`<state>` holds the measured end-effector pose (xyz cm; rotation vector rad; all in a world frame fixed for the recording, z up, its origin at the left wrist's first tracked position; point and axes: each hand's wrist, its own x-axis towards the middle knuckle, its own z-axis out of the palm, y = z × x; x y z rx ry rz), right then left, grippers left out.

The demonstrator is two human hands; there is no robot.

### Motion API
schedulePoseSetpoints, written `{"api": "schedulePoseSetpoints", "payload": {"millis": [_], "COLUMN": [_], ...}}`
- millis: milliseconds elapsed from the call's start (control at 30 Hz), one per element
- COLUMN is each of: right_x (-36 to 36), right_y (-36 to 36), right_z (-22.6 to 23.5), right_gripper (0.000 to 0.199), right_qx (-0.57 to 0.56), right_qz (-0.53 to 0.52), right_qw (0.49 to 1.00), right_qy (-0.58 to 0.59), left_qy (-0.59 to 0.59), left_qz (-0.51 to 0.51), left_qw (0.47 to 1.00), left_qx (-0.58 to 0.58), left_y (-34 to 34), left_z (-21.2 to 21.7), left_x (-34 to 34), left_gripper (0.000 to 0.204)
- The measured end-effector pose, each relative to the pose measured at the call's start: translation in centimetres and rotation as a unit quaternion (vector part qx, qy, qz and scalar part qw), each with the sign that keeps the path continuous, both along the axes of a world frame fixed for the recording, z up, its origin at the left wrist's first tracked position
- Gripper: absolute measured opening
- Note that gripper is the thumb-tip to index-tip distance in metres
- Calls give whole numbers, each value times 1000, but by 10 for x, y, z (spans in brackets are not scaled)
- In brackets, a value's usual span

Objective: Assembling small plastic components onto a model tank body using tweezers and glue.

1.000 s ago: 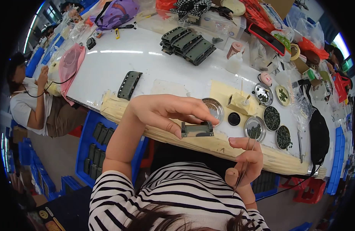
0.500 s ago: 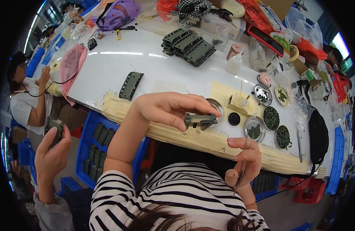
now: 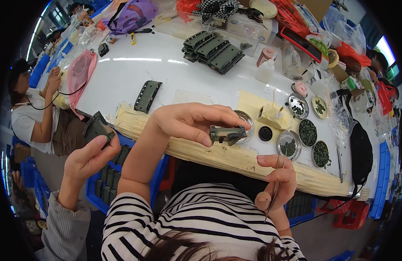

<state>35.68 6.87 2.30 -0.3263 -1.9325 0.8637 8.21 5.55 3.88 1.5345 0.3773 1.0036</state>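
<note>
My left hand (image 3: 188, 124) grips a dark green curved plastic part (image 3: 227, 134) between thumb and fingers, above the padded front edge of the table. My right hand (image 3: 283, 177) is closed around metal tweezers (image 3: 279, 163). Their upper end overlaps, in the picture, a round metal dish (image 3: 289, 145) of small dark green pieces; whether they touch it I cannot tell. Another person's hand (image 3: 85, 158) comes in from the left, holding a similar green part (image 3: 97, 127). One more such part (image 3: 148, 97) lies on the white table.
Stacked green parts (image 3: 213, 51) stand at the back. To the right are two dishes of green pieces (image 3: 307, 132) (image 3: 321, 154), a small black lid (image 3: 265, 133) and a yellow block (image 3: 274, 117). A blue crate (image 3: 91, 191) of parts sits below the table, left of me.
The other person's hand, with its green part, has moved right and up toward the table's edge. My own hands have hardly moved.
</note>
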Motion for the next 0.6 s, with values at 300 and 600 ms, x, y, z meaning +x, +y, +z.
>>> {"api": "schedulePoseSetpoints", "payload": {"millis": [300,600], "right_x": [-2,0], "right_y": [11,9], "right_z": [1,60], "right_gripper": [60,34], "right_qx": [-4,113], "right_qz": [57,7], "right_qw": [998,990], "right_qy": [28,-80], "left_qy": [9,100], "left_qz": [-6,-14], "left_qw": [1000,995], "left_qx": [9,12], "left_y": [1,-7], "left_z": [-2,4], "left_x": [0,2], "left_gripper": [67,66]}}
